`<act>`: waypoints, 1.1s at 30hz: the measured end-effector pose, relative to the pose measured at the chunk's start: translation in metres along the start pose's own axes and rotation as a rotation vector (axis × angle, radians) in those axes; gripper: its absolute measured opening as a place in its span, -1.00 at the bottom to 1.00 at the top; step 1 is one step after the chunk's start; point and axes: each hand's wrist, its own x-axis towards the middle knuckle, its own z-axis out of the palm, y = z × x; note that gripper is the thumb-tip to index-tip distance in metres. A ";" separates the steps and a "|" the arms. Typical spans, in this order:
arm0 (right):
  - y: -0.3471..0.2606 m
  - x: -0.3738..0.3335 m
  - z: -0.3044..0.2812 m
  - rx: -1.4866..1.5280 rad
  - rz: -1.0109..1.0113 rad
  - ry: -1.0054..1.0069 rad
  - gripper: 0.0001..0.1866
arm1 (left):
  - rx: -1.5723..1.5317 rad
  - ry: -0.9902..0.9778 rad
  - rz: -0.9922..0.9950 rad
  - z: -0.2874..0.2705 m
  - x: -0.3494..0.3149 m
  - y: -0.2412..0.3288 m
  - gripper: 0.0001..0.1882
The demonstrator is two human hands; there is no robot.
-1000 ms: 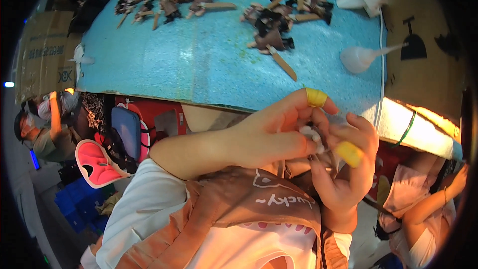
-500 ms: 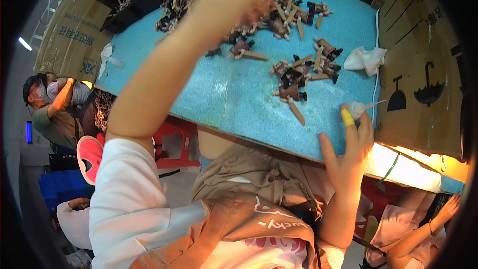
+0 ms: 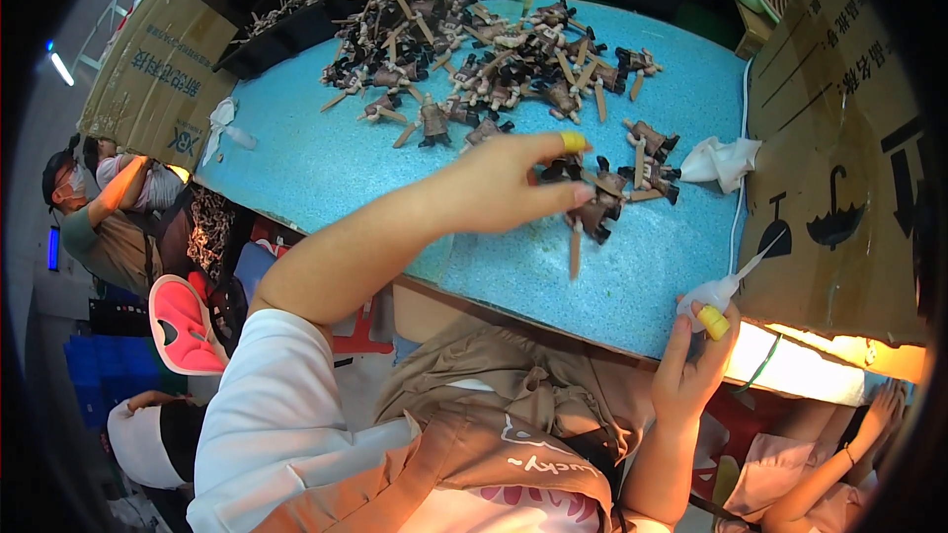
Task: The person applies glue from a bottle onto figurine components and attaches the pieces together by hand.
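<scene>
My left hand (image 3: 528, 180) reaches across the blue tabletop (image 3: 494, 276), thumb and yellow-taped forefinger spread apart over a small cluster of brown toy figures (image 3: 595, 217). The figures have dark legs and flat tan strips sticking out; one strip points toward me. My other fingers are partly hidden, and no figure is lifted. In my right hand (image 3: 699, 360), by the table's front edge, is a small translucent squeeze bottle (image 3: 713, 294) with a long thin nozzle tilted up to the right. Yellow tape wraps one finger there. Two more figures (image 3: 652, 158) lie beyond the cluster.
A large heap of similar figures (image 3: 425, 39) covers the far table, beside black trays (image 3: 296, 30). Cardboard boxes stand left (image 3: 158, 69) and right (image 3: 839, 158). A crumpled white cloth (image 3: 721, 163) lies at right. Other people sit left (image 3: 109, 207) and lower right (image 3: 820, 464).
My left hand has come back from the far heap to the nearer cluster. My right hand has drawn slightly toward me, its bottle now tilted more steeply upward.
</scene>
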 end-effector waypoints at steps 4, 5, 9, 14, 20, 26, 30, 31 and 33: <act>0.003 -0.002 0.003 0.025 -0.018 0.039 -0.79 | 0.179 0.274 -0.104 -0.054 0.052 -0.008 -0.54; 0.004 -0.003 0.006 0.027 -0.025 0.052 -0.79 | 0.273 0.367 -0.018 -0.069 0.077 -0.031 -0.58; 0.004 -0.008 0.008 0.017 -0.020 0.051 -0.78 | 0.457 0.474 -0.127 -0.112 0.145 -0.061 -0.66; 0.000 -0.007 0.005 -0.018 -0.038 0.020 -0.78 | 1.252 0.322 -0.155 -0.115 0.178 -0.117 -0.59; -0.004 -0.004 0.006 -0.042 0.000 -0.019 -0.79 | 0.893 0.348 -0.226 -0.134 0.180 -0.125 -0.81; 0.000 -0.003 0.005 -0.100 -0.014 -0.024 -0.81 | -0.125 0.256 -0.166 -0.149 0.155 -0.077 -0.69; -0.002 -0.003 0.006 -0.125 -0.029 -0.030 -0.81 | -0.550 0.211 -0.139 -0.174 0.160 -0.079 -0.75; -0.003 -0.002 0.007 -0.107 -0.033 -0.031 -0.81 | -0.727 0.384 -0.055 -0.182 0.166 -0.082 -0.74; -0.005 -0.003 0.007 -0.090 -0.037 -0.033 -0.82 | -1.037 0.717 0.070 -0.190 0.179 -0.076 -0.72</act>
